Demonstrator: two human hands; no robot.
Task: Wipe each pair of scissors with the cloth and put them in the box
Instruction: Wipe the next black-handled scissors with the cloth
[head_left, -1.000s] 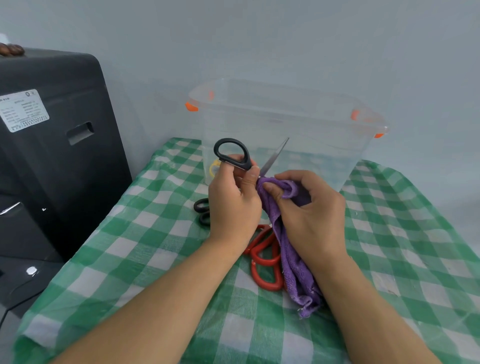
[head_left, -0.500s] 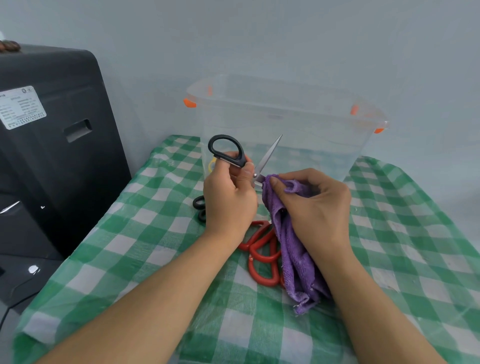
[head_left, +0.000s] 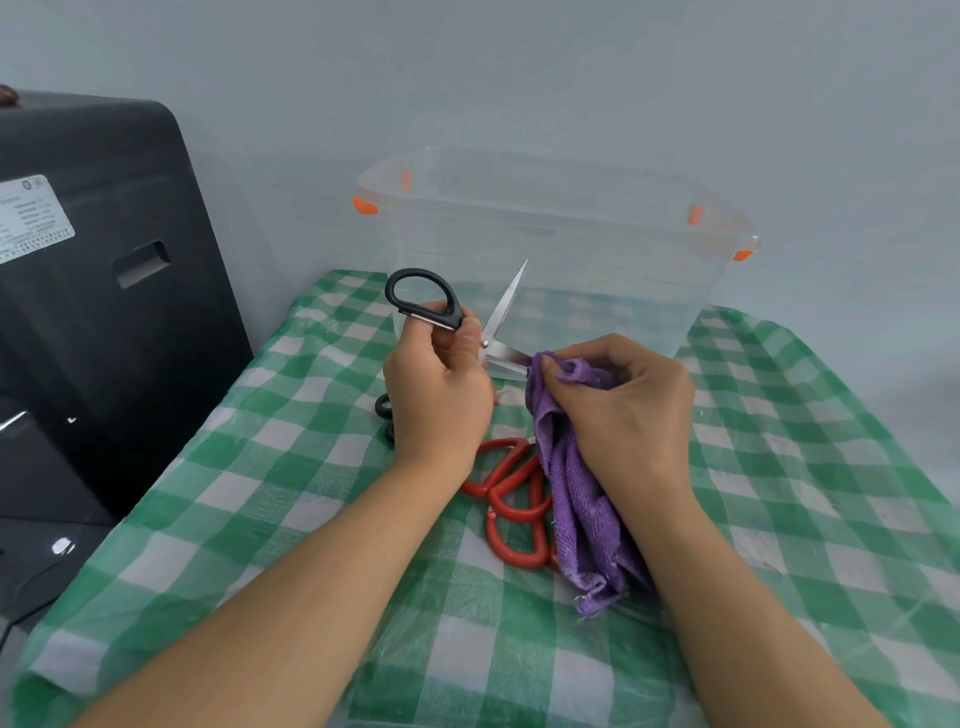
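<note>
My left hand (head_left: 439, 389) grips the black-handled scissors (head_left: 423, 299) by the handles, blades spread apart; one blade points up toward the box. My right hand (head_left: 623, 410) pinches the purple cloth (head_left: 576, 488) around the other blade, whose tip is hidden in the fabric. The cloth's tail hangs down over the table. Two pairs of red-handled scissors (head_left: 511, 499) lie on the checked cloth beneath my hands. Another black-handled pair (head_left: 385, 415) is mostly hidden behind my left hand. The clear plastic box (head_left: 561, 218) with orange clips stands just behind.
The green and white checked tablecloth (head_left: 260, 467) covers the table. A large black appliance (head_left: 104, 312) with a white label stands close on the left. A plain wall rises right behind the box.
The scissor blades have opened wider. My right hand has slid the cloth outward to the right along the lower blade, and the upper blade now stands bare.
</note>
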